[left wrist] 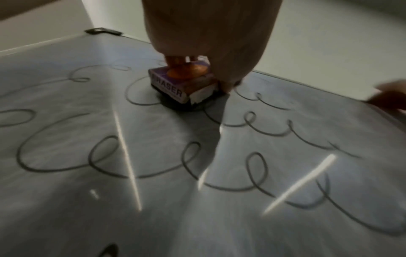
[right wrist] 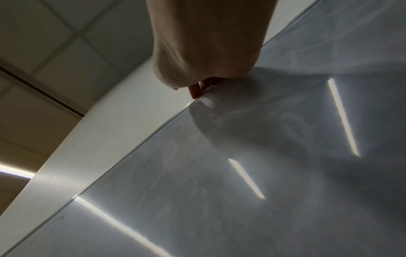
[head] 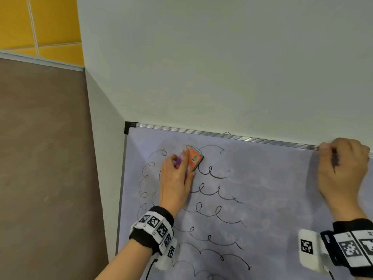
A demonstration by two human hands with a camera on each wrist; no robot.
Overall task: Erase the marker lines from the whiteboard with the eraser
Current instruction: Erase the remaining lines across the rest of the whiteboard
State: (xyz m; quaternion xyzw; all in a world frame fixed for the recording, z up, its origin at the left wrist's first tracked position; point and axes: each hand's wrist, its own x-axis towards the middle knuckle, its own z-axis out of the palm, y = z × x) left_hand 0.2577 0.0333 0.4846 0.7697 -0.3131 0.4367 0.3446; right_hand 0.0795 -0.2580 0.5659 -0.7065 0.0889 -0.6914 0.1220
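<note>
A brown board sits left of the whiteboard. The left hand has its grip on the eraser, pressed onto the looping marker lines near the top left corner. The right hand curls its fingers over the top frame.

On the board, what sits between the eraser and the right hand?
Head view: only wiped, smudged whiteboard separates the eraser from the right hand; marker loops trail off just beside the eraser.
</note>
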